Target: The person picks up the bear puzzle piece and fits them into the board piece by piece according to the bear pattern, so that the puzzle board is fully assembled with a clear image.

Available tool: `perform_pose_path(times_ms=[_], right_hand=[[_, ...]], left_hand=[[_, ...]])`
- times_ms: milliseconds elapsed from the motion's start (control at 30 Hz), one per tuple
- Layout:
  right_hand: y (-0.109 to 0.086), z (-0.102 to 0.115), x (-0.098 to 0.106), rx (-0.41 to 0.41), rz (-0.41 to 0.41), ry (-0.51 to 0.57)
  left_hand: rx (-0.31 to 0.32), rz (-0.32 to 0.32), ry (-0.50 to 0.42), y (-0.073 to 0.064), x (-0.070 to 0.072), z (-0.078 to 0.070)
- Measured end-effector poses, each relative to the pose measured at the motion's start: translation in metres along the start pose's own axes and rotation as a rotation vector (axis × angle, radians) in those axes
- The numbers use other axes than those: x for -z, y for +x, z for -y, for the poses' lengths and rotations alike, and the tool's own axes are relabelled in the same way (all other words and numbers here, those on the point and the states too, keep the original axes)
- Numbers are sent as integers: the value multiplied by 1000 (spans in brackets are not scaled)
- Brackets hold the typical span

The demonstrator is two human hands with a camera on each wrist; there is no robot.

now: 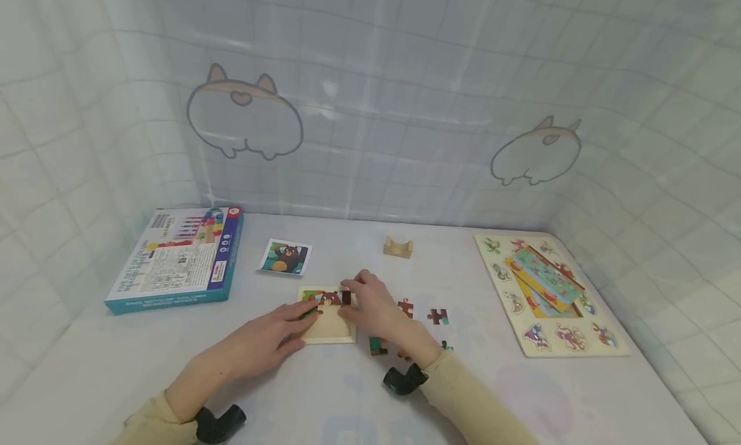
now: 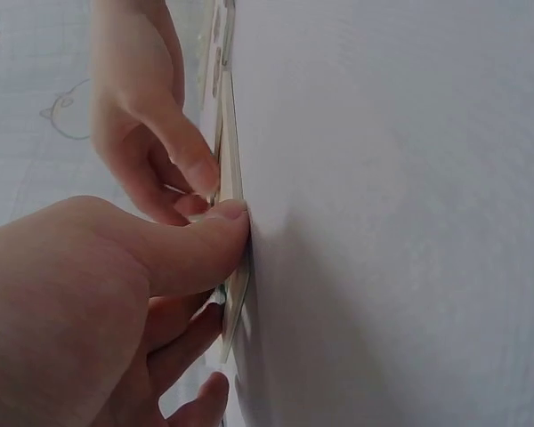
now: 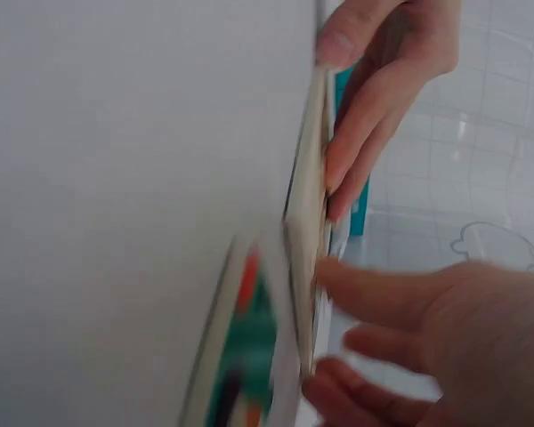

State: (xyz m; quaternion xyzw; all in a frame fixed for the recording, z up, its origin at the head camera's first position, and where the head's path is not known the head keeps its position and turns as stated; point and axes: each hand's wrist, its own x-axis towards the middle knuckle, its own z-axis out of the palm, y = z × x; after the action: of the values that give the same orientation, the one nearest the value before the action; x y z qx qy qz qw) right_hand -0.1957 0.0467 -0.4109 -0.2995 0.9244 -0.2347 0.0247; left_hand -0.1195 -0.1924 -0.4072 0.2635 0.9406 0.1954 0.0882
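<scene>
A small wooden puzzle tray [image 1: 327, 334] lies on the table, with bear-picture pieces [image 1: 329, 298] along its far side and bare wood nearer me. My left hand [image 1: 263, 339] holds the tray at its left side, thumb on the near edge [image 2: 236, 267] and fingers over the left pieces. At the far right corner, my right hand [image 1: 379, 308] has a dark jigsaw piece [image 1: 346, 297] between thumb and forefinger. In the right wrist view, its thumb [image 3: 338, 277] touches the tray's top; the piece itself is hidden there.
Loose jigsaw pieces [image 1: 438, 316] lie right of the tray, partly under my right forearm. Behind it are a bear picture card [image 1: 285, 257] and a small wooden block [image 1: 398, 247]. A teal-edged box [image 1: 173, 258] stands left; an animal puzzle board [image 1: 503, 303] bearing cards lies right.
</scene>
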Motion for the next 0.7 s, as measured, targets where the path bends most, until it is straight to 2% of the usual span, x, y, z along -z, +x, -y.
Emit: perform_pose_path(times_ms=[100,267,400,533,700], right_hand=[[-9,-8,6,22,-3,52],[-29,-28,15,63,-57,127],[-43,-44,25,54,-97,170],[-53,-61,32,35,-102,144],[-64,-78,37,37,-134,132]], left_hand=[[6,10,-12,1,1,-2],[22,20,-19,2,2,-3],[36,28,-20,2,3,-4],[47,29,-27,2,3,-4],[24,19,-13,2,2,-4]])
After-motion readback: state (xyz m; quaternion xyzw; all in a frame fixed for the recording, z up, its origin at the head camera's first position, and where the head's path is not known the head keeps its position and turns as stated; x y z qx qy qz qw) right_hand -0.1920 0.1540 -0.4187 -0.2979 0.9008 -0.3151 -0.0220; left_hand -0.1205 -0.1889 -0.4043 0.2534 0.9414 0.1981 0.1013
